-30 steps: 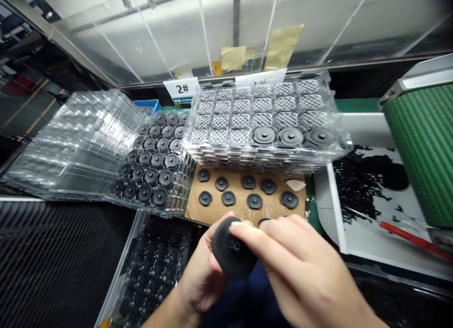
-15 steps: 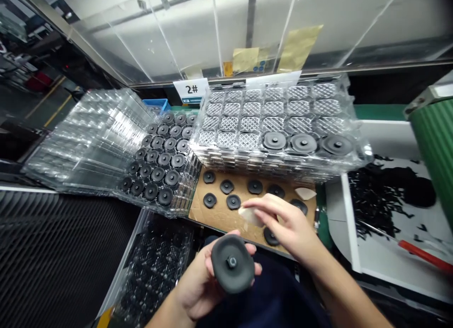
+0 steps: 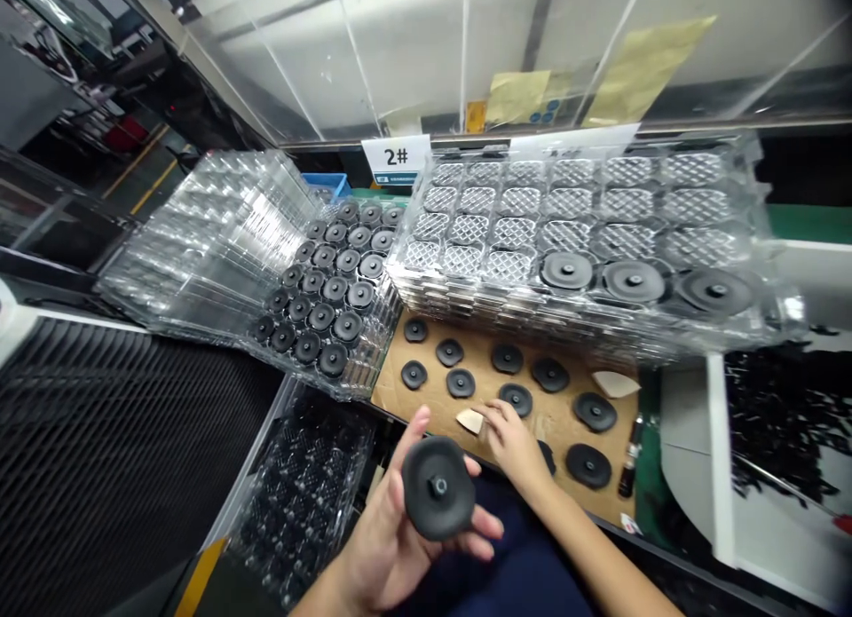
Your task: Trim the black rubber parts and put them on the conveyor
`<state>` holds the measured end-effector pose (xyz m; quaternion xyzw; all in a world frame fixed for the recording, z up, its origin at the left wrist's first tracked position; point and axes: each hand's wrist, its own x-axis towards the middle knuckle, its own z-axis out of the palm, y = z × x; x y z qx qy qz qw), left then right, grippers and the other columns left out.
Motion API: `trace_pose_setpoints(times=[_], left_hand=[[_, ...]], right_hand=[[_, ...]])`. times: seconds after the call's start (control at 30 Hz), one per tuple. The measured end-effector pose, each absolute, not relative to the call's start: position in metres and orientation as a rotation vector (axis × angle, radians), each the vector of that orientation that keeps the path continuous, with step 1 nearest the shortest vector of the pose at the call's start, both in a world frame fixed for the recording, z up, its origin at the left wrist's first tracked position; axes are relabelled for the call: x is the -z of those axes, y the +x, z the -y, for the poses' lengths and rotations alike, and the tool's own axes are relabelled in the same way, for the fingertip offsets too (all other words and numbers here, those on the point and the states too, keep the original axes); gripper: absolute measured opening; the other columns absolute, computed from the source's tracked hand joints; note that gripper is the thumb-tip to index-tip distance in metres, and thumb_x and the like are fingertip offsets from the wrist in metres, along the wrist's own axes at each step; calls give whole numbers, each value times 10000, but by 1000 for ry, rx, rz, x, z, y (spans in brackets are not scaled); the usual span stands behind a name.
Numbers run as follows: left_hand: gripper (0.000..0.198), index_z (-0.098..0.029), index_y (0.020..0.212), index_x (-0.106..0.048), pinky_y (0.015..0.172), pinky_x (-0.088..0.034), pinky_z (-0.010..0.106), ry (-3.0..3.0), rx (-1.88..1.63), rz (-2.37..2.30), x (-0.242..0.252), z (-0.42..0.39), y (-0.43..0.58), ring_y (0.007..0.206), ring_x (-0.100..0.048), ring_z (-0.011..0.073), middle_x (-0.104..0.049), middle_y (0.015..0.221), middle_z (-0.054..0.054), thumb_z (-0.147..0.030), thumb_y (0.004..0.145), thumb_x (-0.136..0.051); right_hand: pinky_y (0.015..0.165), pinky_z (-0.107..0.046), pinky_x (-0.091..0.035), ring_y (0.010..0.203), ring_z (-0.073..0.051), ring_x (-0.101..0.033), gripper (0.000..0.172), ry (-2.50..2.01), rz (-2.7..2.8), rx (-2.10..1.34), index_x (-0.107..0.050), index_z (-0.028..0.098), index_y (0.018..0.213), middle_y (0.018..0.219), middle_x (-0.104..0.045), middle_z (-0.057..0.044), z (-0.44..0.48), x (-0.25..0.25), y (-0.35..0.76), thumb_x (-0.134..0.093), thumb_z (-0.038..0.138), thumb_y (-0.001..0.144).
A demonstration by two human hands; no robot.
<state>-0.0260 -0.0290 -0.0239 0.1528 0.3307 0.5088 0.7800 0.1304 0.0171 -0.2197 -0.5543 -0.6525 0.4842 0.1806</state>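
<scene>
My left hand holds up a black rounded disc with a small stud at its centre, thumb and fingers around its rim and the stud facing me. Over the cardboard sheet, my right hand has its fingertips closed at the right end of a pale, pointed flat piece. That piece is low, at the sheet's front edge. Several similar black discs lie about on the cardboard, one partly hidden by my right wrist. A second pale piece lies at the right.
Behind the cardboard stands a stack of clear trays, three discs in its front row. Left of it is a tray filled with discs, beside more clear trays. A white bin with black scraps and a dark pen-like tool are right.
My right hand has lowered the pale piece toward the cardboard's front edge. My left hand still holds the disc, its fingers now spread wider. The whole view has shifted.
</scene>
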Motion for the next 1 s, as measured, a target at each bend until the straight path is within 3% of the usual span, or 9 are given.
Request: trace_pose_setpoints(times=[0.1, 0.2, 0.4, 0.6, 0.77, 0.83, 0.87, 0.93, 1.0], left_hand=[[809, -517, 1351, -109, 969, -389, 381, 1017, -1090, -1002, 28, 30, -27, 1127, -517, 197, -491, 1271, 7, -352, 759, -636], [1038, -483, 1348, 113, 988, -367, 401, 1469, -937, -1150, 30, 27, -26, 1165, -468, 194, -459, 1266, 48, -164, 730, -657], [1089, -370, 1381, 120, 955, -423, 365, 1667, -872, -1159, 29, 17, -22, 1086, -531, 185, -510, 1192, 84, -189, 692, -703], [1040, -351, 1387, 79, 942, -431, 352, 1656, -843, -1172, 28, 18, -21, 1055, -544, 180, -537, 1183, 73, -275, 702, -699], [976, -365, 1392, -5, 965, -406, 346, 1612, -720, -1237, 23, 18, -25, 1088, -526, 184, -540, 1204, 47, -340, 700, -693], [877, -377, 1379, -153, 980, -396, 334, 1572, -636, -1242, 21, 16, -27, 1109, -525, 187, -554, 1213, 31, -365, 691, -698], [733, -358, 1338, -298, 969, -408, 323, 1522, -601, -1248, 20, 15, -28, 1093, -543, 186, -586, 1185, 27, -388, 710, -674], [380, -254, 1106, -585, 881, -472, 285, 1404, -565, -1280, 20, 14, -28, 977, -615, 179, -675, 1041, 43, -444, 777, -574], [387, -159, 808, -673, 700, -529, 245, 1352, -555, -1319, 24, 13, -28, 746, -669, 164, -721, 808, 65, -486, 825, -466]], right_hand=[[820, -394, -485, 885, -195, -615, 243, -1525, 1767, -1365, -662, 189, 945, 939, -663, -68, -14, 191, 155, -441, 229, 851], [746, -346, -520, 820, -206, -642, 255, -1539, 1637, -1352, -682, 202, 885, 857, -686, -71, -7, 158, 172, -449, 287, 824], [720, -243, -543, 809, -170, -658, 211, -1486, 1374, -1358, -646, 201, 942, 896, -679, -62, 10, 98, 181, -553, 346, 821], [712, -198, -519, 774, -140, -643, 133, -1277, 1347, -1610, -666, 245, 919, 834, -679, -21, 1, 45, 178, -610, 260, 799], [682, -238, -470, 742, -149, -599, 160, -1046, 1582, -1628, -695, 256, 913, 792, -664, -27, -9, 21, 170, -628, 215, 774], [625, -229, -434, 672, -132, -559, 92, -1086, 1372, -1790, -706, 237, 826, 709, -623, -17, -8, 25, 165, -667, 239, 743], [598, -215, -414, 638, -114, -530, 72, -1111, 1154, -1903, -696, 228, 777, 670, -592, -2, -8, 29, 162, -701, 257, 712], [560, -183, -379, 596, -79, -475, 184, -1088, 587, -2114, -651, 210, 720, 636, -535, 30, -5, 39, 158, -783, 278, 612], [501, -162, -335, 512, -39, -397, 290, -996, 101, -2233, -616, 199, 716, 611, -479, 58, -3, 50, 155, -828, 271, 531]])
